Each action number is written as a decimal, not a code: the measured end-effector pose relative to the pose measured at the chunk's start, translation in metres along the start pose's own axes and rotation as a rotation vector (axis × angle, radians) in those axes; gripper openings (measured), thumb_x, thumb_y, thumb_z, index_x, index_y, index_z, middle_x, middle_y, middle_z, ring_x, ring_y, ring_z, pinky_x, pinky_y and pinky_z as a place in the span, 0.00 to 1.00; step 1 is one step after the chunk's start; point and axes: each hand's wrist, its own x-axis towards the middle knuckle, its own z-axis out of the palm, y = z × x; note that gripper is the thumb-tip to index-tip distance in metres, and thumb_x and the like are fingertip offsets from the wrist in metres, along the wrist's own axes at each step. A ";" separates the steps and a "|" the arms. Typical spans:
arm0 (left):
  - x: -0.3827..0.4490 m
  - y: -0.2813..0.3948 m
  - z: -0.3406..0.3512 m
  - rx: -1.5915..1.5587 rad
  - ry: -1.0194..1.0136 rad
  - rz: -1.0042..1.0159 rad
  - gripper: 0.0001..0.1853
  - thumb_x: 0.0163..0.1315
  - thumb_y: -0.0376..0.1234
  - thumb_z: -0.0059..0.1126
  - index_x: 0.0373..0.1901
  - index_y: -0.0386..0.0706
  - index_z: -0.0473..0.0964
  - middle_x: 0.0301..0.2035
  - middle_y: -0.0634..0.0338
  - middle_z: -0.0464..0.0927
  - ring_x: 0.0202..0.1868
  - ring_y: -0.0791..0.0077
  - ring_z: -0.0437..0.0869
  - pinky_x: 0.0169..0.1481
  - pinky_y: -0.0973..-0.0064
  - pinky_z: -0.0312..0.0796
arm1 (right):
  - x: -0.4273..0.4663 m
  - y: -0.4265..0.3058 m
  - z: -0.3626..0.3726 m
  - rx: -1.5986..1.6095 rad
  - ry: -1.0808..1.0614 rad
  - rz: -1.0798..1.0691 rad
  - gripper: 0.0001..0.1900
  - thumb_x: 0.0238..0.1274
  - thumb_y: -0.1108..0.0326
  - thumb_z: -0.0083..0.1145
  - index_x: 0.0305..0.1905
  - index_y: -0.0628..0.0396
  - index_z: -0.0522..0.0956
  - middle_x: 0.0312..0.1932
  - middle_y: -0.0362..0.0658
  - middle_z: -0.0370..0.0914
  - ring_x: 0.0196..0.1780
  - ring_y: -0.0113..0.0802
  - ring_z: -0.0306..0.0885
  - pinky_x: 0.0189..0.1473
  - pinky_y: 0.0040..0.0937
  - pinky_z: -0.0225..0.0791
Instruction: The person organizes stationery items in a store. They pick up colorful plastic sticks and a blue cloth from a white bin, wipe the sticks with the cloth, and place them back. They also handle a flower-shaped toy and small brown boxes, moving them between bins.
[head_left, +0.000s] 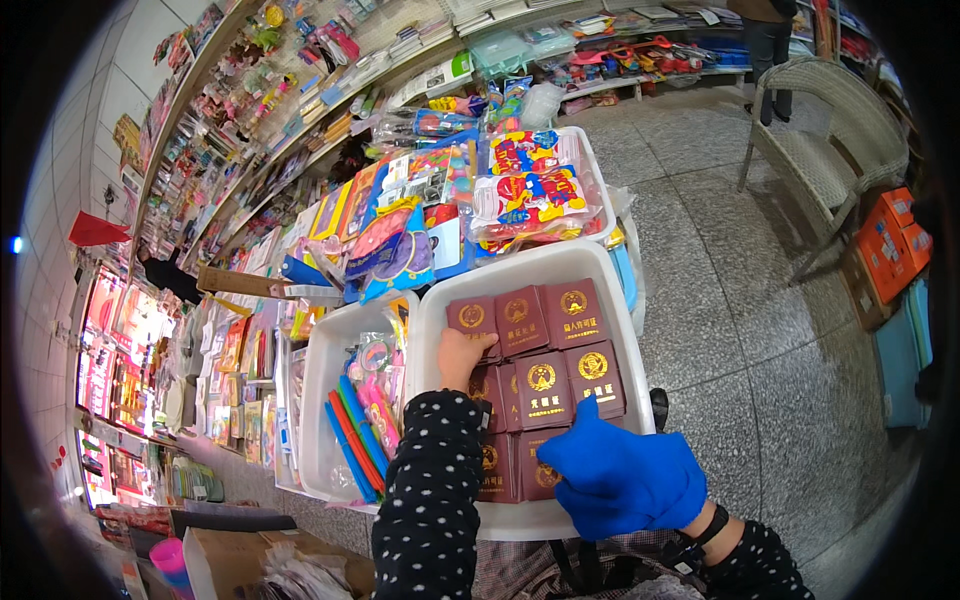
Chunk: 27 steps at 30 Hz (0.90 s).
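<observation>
A white plastic bin (636, 390) in front of me holds several stacks of maroon booklets (541, 386) with gold emblems and writing. My left hand (463, 352), bare below a dotted black sleeve, reaches over the bin's left side; its fingers rest on the upper-left booklet stack (472, 315). Whether they grip a booklet is not clear. A blue cloth (630, 472) covers my right hand above the lower-right stacks and hides its fingers, so what it holds there cannot be told. A black band is on the right wrist.
Left of the bin stands a second white bin (319, 420) with balloons or tubes (352, 442) and packaged goods. Beyond are bagged items (532, 199) in a tray. A wicker chair (817, 150), orange boxes (889, 240) and a person's legs (769, 67) are at right.
</observation>
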 end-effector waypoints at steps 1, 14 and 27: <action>0.005 -0.004 -0.001 -0.062 -0.018 0.016 0.31 0.45 0.41 0.73 0.44 0.26 0.74 0.38 0.42 0.81 0.37 0.58 0.85 0.41 0.66 0.76 | 0.001 -0.002 0.000 0.015 0.038 -0.006 0.17 0.53 0.60 0.57 0.50 0.46 0.74 0.42 0.49 0.74 0.42 0.46 0.77 0.38 0.36 0.71; 0.018 -0.009 -0.014 -0.817 -0.410 -0.388 0.19 0.55 0.36 0.67 0.45 0.34 0.76 0.41 0.52 0.82 0.41 0.61 0.84 0.48 0.61 0.75 | 0.004 -0.006 0.004 -0.011 0.075 0.033 0.17 0.47 0.62 0.60 0.47 0.40 0.76 0.40 0.49 0.73 0.36 0.46 0.78 0.27 0.36 0.69; 0.017 0.002 -0.022 -0.895 -0.587 -0.468 0.18 0.58 0.45 0.61 0.45 0.43 0.78 0.43 0.57 0.82 0.44 0.64 0.83 0.55 0.58 0.69 | 0.001 0.004 0.005 0.158 0.088 0.023 0.18 0.48 0.64 0.60 0.48 0.44 0.75 0.39 0.50 0.72 0.37 0.46 0.76 0.33 0.35 0.71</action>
